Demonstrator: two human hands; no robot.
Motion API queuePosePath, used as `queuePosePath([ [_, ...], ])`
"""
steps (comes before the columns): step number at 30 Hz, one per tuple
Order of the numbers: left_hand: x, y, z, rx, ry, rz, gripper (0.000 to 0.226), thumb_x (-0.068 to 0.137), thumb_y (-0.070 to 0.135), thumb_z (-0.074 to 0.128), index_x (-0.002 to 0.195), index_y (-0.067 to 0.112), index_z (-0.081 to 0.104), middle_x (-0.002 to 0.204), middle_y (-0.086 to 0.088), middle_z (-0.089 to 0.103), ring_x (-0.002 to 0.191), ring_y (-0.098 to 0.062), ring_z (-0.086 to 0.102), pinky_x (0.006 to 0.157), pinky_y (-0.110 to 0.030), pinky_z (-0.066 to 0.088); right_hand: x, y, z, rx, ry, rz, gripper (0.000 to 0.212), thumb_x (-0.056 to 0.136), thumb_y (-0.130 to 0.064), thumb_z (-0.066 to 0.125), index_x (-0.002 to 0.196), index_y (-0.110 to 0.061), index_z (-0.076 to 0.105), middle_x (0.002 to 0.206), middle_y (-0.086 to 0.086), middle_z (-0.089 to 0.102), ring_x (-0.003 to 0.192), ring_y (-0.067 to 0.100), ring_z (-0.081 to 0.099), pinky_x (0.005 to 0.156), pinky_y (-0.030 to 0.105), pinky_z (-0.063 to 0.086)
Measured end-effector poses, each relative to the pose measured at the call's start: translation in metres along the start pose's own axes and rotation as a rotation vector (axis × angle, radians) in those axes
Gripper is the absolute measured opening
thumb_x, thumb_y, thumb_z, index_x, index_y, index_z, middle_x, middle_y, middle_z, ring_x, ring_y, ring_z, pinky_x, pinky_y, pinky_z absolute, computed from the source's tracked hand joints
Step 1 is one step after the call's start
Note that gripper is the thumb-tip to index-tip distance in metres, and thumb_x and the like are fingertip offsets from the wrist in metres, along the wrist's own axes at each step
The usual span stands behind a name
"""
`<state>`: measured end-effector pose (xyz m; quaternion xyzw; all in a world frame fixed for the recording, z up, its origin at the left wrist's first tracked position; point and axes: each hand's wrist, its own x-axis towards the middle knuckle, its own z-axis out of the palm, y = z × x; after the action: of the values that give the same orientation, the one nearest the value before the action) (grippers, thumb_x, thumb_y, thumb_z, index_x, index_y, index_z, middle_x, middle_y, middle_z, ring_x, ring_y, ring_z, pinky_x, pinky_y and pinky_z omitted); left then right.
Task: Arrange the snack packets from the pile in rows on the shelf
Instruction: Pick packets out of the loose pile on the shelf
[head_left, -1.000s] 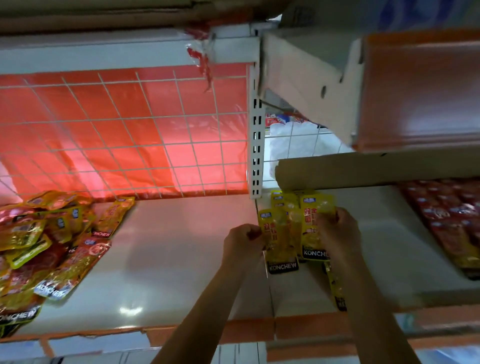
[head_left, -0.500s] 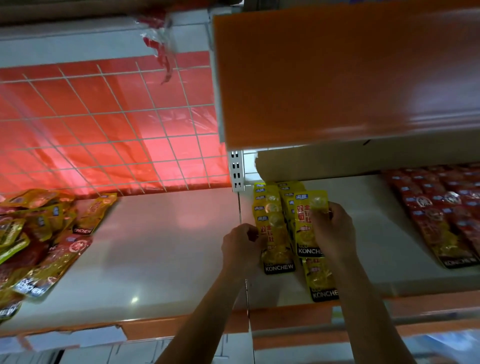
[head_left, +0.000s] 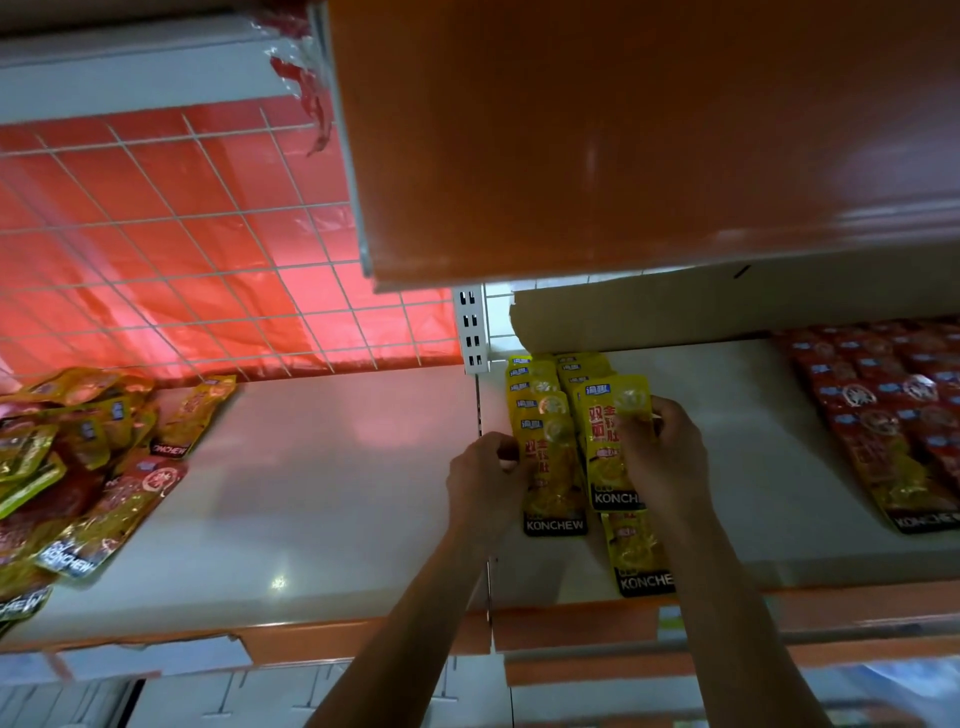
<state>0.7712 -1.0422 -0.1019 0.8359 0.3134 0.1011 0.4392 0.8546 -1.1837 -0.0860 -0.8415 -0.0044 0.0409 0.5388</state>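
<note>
Packets (head_left: 545, 415) lie in two overlapping yellow rows on the shelf (head_left: 322, 493), just right of the upright (head_left: 474, 338), and neither row has grown in the last second. The right hand (head_left: 662, 460) still pinches the top packet (head_left: 605, 431) of the second row and the left hand (head_left: 483, 480) pinches the first row's edge, so this placement seems unfinished; the pile (head_left: 78, 457) waits far left.

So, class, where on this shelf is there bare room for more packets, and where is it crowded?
Bare shelf: between the mixed pile and the yellow rows, and between those rows and the red packets. Crowded: the pile, and around the left hand and right hand.
</note>
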Motion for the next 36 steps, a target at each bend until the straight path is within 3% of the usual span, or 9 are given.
queuePosePath([
  [7, 0.000, -0.003, 0.000, -0.033, -0.006, -0.028, 0.019, 0.089, 0.026, 0.064, 0.107, 0.019, 0.066, 0.105, 0.005, 0.066, 0.091, -0.013, 0.065, 0.080, -0.032, 0.054, 0.001, -0.001, -0.002, 0.003, -0.002, -0.009, 0.032, 0.088, -0.029, 0.059, 0.119, -0.021, 0.058, 0.097, -0.001, 0.066, 0.079, 0.013, 0.059, 0.065, 0.023, 0.035],
  [11, -0.002, -0.007, -0.001, -0.083, -0.049, -0.065, 0.015, 0.086, 0.029, 0.068, 0.100, 0.023, 0.067, 0.094, 0.008, 0.068, 0.083, -0.012, 0.067, 0.075, -0.034, 0.057, 0.000, -0.002, -0.001, -0.010, -0.011, -0.020, 0.033, 0.089, -0.030, 0.059, 0.121, -0.022, 0.056, 0.085, -0.012, 0.060, 0.071, 0.000, 0.055, 0.055, 0.019, 0.034],
  [17, -0.002, -0.006, 0.001, -0.057, -0.027, -0.055, 0.019, 0.084, 0.030, 0.071, 0.098, 0.018, 0.068, 0.086, 0.004, 0.068, 0.079, -0.015, 0.066, 0.073, -0.031, 0.055, -0.004, -0.005, 0.001, -0.050, -0.047, -0.042, 0.031, 0.091, -0.030, 0.057, 0.120, -0.022, 0.053, 0.080, -0.016, 0.056, 0.071, 0.002, 0.055, 0.056, 0.018, 0.035],
  [22, -0.002, -0.004, 0.000, 0.036, -0.019, -0.044, 0.024, 0.083, 0.036, 0.071, 0.099, 0.019, 0.063, 0.084, 0.006, 0.067, 0.078, -0.013, 0.064, 0.075, -0.031, 0.053, -0.011, -0.010, 0.002, -0.130, -0.102, -0.063, 0.034, 0.093, -0.025, 0.054, 0.125, -0.018, 0.050, 0.101, 0.004, 0.066, 0.090, 0.024, 0.063, 0.078, 0.034, 0.048],
  [24, -0.001, -0.003, -0.001, 0.075, 0.056, -0.018, 0.025, 0.086, 0.040, 0.067, 0.104, 0.023, 0.061, 0.084, 0.011, 0.062, 0.077, -0.008, 0.060, 0.074, -0.027, 0.048, -0.013, -0.011, 0.003, -0.136, -0.115, -0.061, 0.034, 0.093, -0.023, 0.053, 0.126, -0.018, 0.049, 0.105, 0.008, 0.066, 0.091, 0.026, 0.063, 0.079, 0.035, 0.049],
  [28, 0.000, 0.005, -0.002, -0.147, 0.079, 0.075, 0.027, 0.090, 0.040, 0.061, 0.110, 0.022, 0.065, 0.086, 0.011, 0.069, 0.071, 0.002, 0.062, 0.067, -0.016, 0.049, -0.019, -0.014, 0.008, -0.132, -0.152, -0.060, 0.030, 0.093, -0.017, 0.052, 0.123, -0.019, 0.051, 0.106, 0.009, 0.066, 0.089, 0.024, 0.062, 0.074, 0.030, 0.047],
  [31, -0.001, 0.010, 0.001, -0.379, -0.065, -0.005, 0.036, 0.085, 0.030, 0.071, 0.119, 0.021, 0.060, 0.085, -0.002, 0.073, 0.070, -0.013, 0.071, 0.073, -0.034, 0.059, -0.024, -0.017, 0.013, -0.137, -0.184, -0.081, 0.028, 0.092, -0.014, 0.054, 0.120, -0.017, 0.055, 0.107, 0.008, 0.067, 0.091, 0.022, 0.060, 0.078, 0.031, 0.048],
  [34, -0.001, 0.004, -0.001, -0.481, -0.094, -0.058, 0.036, 0.082, 0.018, 0.074, 0.115, 0.021, 0.059, 0.079, -0.003, 0.073, 0.066, -0.015, 0.071, 0.066, -0.031, 0.060, -0.025, -0.019, 0.012, -0.218, -0.139, -0.170, 0.023, 0.091, -0.015, 0.057, 0.113, -0.016, 0.063, 0.106, 0.003, 0.068, 0.093, 0.017, 0.061, 0.077, 0.024, 0.041],
  [36, -0.002, -0.002, -0.003, -0.521, -0.113, -0.093, 0.034, 0.081, 0.015, 0.076, 0.110, 0.023, 0.059, 0.077, -0.002, 0.073, 0.067, -0.016, 0.072, 0.062, -0.029, 0.059, -0.022, -0.018, 0.009, -0.268, -0.108, -0.198, 0.027, 0.091, -0.014, 0.056, 0.116, -0.016, 0.065, 0.112, 0.003, 0.067, 0.104, 0.020, 0.061, 0.086, 0.027, 0.043],
])
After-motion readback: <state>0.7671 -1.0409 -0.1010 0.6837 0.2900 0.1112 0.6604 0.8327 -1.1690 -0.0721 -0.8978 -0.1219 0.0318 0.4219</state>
